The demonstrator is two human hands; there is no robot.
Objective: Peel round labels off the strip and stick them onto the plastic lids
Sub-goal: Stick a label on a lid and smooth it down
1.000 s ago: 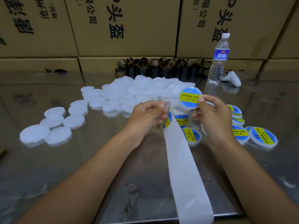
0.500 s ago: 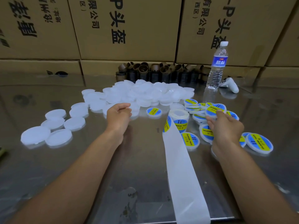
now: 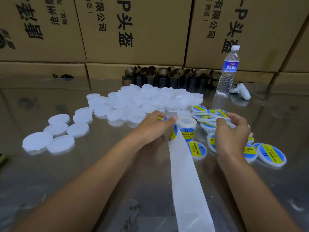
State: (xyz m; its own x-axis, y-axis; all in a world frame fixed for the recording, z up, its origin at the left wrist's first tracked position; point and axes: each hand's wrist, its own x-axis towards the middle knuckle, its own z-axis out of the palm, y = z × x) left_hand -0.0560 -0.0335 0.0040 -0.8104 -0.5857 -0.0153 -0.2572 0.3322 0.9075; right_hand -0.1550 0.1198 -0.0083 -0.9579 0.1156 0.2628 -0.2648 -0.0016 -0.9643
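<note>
Step in hand: judged to be the changeover between lids, with a fresh label being sought at the roll.
Left hand: the left hand [image 3: 155,126] lay against the near-left edge of the roll [image 3: 185,122], fingers curled and thumb tip close to the forefinger. A scrap of blue and yellow showed under the knuckles. Whether anything was pinched could not be told.
Right hand: the right hand [image 3: 231,133] hung over the labelled lids [image 3: 270,154], fingers curled and narrow. Whether a lid sat between them could not be told.
Strip: the bare white strip [image 3: 187,173] ran from the roll toward the camera, between the forearms. The next label [image 3: 173,133] sat where the strip left the roll, just below the left thumb.
Plain lids: the plain lids [image 3: 150,99] were heaped behind the roll, with loose ones spread leftward on the table [image 3: 66,181].
Next move: in my judgement, lift the label by its edge, take one plain lid, centre the label and press it flat. A thin sticker would likely fold or cling to the fingers.
Hidden: the fingertips of both hands and the lids beneath the right palm.
Cut off: the near end of the strip, at the bottom edge.
Hard to make out: how many labels the roll carried, and the count of plain lids, which blended together.
Surroundings: a water bottle [image 3: 228,72], brown tubes [image 3: 167,76] and a white controller [image 3: 242,92] stood before the cardboard boxes [image 3: 133,30].
</note>
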